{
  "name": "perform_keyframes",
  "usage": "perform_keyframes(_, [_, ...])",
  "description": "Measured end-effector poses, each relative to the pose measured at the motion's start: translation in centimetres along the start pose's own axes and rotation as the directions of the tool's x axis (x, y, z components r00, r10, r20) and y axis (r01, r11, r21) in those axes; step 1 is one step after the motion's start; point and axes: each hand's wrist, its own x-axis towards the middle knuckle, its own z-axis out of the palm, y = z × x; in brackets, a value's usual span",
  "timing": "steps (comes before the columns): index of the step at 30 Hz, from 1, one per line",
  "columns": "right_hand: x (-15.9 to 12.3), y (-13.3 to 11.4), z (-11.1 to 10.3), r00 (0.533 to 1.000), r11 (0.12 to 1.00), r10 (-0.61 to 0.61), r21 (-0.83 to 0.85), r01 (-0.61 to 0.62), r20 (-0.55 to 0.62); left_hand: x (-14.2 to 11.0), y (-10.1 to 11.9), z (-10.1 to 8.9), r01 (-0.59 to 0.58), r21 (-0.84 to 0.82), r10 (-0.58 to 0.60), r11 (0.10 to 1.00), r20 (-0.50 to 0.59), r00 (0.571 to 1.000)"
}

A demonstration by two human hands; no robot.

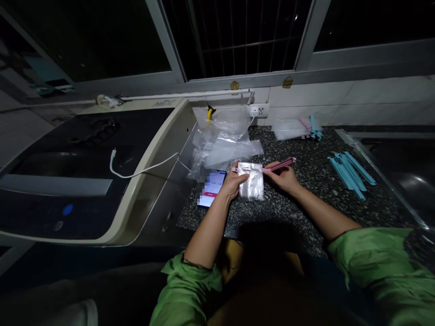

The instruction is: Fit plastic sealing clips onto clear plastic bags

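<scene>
2 hands (232, 186) angle inward, holding a shiny packet (252, 186) and pink clip (281, 164).

Dim, deep shadows, glare on bag (252, 185)

Phone (217, 178) is kinda pixelated, sink (409, 181) gets chopped by the right edge, left hand (234, 185) has fingers lost behind the packet (252, 186).
</scene>
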Motion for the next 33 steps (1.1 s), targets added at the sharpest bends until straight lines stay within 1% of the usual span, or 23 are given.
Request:
perform_keyframes(2, [0.0, -0.1, 0.0, 1.000, 1.000, 0.008, 0.004, -0.008, 0.005, -0.1, 0.1, -0.1, 0.074, 0.044, -0.077, 0.996, 0.060, 0.995])
perform_keyframes(3, [0.0, -0.1, 0.0, 1.000, 1.000, 0.011, 0.006, -0.011, 0.006, -0.1, 0.1, -0.1, 0.107, 0.063, -0.112, 0.992, 0.072, 0.991])
perform_keyframes(5, [0.1, -0.1, 0.0, 1.000, 1.000, 0.013, 0.010, -0.013, 0.006, -0.1, 0.1, -0.3, 0.145, 0.079, -0.150, 0.986, 0.064, 0.987])
perform_keyframes(8, [0.1, -0.1, 0.1, 1.000, 1.000, 0.015, 0.014, -0.015, 0.001, 0.1, 0.0, -0.5, 0.165, 0.072, -0.169, 0.984, 0.040, 0.985])
perform_keyframes(15, [0.1, 0.1, 0.3, 0.999, 0.999, 0.031, 0.045, -0.031, -0.008, 0.3, -0.1, -0.4, 0.186, 0.015, -0.185, 0.983, -0.018, 0.983])
perform_keyframes(19, [0.0, -0.1, 0.4, 0.999, 0.998, 0.033, 0.051, -0.033, 0.015, 0.3, -0.2, -0.2, 0.162, -0.008, -0.163, 0.987, -0.050, 0.985])
perform_keyframes(23, [-0.1, -0.3, 0.3, 0.999, 1.000, 0.022, 0.020, -0.023, 0.039, 0.3, -0.3, -0.1, 0.157, -0.017, -0.158, 0.987, -0.088, 0.984])
perform_keyframes(27, [0.0, -0.5, 0.0, 0.999, 1.000, -0.012, -0.019, 0.013, 0.034, 0.3, -0.3, -0.1, 0.141, -0.025, -0.143, 0.990, -0.098, 0.985])
perform_keyframes(33, [0.0, -1.4, -0.6, 0.993, 0.987, -0.118, -0.108, 0.117, -0.008, 0.5, -0.2, -0.3, 0.116, -0.064, -0.123, 0.991, -0.118, 0.985])
